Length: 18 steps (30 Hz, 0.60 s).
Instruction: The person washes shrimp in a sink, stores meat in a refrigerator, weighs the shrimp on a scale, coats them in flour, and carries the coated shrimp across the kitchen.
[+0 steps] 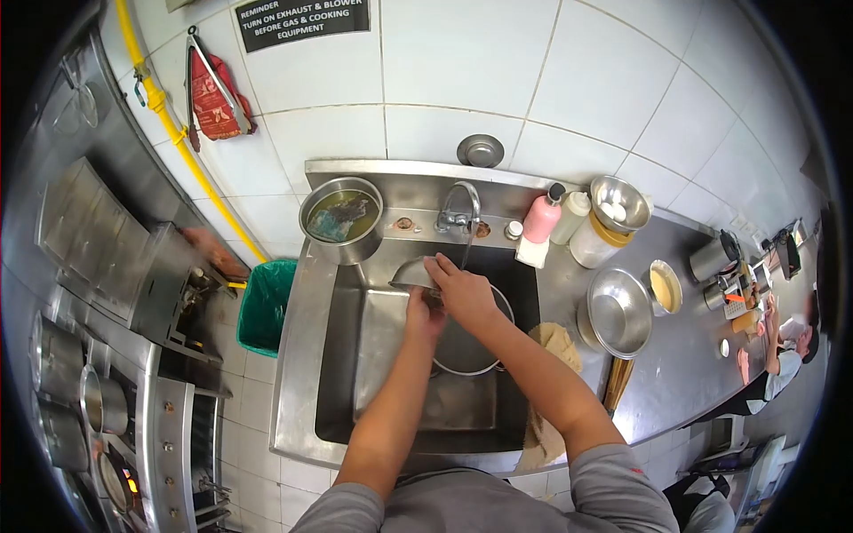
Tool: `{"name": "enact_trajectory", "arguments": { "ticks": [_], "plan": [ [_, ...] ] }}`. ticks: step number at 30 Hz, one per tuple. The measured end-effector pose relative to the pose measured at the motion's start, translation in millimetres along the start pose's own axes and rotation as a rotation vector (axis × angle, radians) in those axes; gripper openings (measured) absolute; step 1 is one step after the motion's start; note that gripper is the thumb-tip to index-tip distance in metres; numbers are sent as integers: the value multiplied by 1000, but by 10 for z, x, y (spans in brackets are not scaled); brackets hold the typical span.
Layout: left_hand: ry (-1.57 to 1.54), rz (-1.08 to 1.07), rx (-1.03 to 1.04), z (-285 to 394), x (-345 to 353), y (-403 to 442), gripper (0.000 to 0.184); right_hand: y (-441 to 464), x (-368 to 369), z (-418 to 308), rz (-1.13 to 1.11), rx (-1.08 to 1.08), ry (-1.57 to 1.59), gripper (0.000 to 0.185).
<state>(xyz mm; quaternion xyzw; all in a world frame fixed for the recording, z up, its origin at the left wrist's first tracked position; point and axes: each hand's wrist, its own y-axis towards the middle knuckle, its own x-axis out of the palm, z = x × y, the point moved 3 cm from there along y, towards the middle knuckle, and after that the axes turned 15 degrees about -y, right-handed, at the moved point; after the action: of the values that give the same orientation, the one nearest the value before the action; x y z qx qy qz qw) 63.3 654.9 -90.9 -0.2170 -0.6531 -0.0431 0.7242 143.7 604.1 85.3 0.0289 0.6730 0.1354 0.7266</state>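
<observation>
left hand point(424, 311) and right hand point(460, 289) both gripping tilted bowl point(409, 274), over sink point(369, 346), within its edges. open room at sink's left side. wide pot point(471, 346) below, faucet point(459, 218) close behind, filled pot point(354, 251) at rear-left corner.

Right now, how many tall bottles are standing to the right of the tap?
2: the pink bottle, and the pale bottle between it and the yellow-rimmed jar. Others could be hidden behind.

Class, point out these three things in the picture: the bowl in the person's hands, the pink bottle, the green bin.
Bowl point(410, 273): head view, side left uncovered by the hands.
Pink bottle point(542, 218): head view, pink body below the black top.
Green bin point(254, 332): head view, wall.
</observation>
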Motion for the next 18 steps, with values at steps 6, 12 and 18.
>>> {"name": "enact_trajectory", "arguments": {
  "ticks": [6, 12, 18],
  "plan": [
    [-18, 46, -35, 44, 476, -268, 37, 55, 73, 487, 72, 247, 271, 54],
    [339, -11, -38, -23, 925, -99, 43, -256, 994, 969, 72, 784, 794, 48],
    [851, 14, -148, -157, 1379, -93, 46, -507, 1216, 942, 50, 1077, 1512, 38]
  ]
}}
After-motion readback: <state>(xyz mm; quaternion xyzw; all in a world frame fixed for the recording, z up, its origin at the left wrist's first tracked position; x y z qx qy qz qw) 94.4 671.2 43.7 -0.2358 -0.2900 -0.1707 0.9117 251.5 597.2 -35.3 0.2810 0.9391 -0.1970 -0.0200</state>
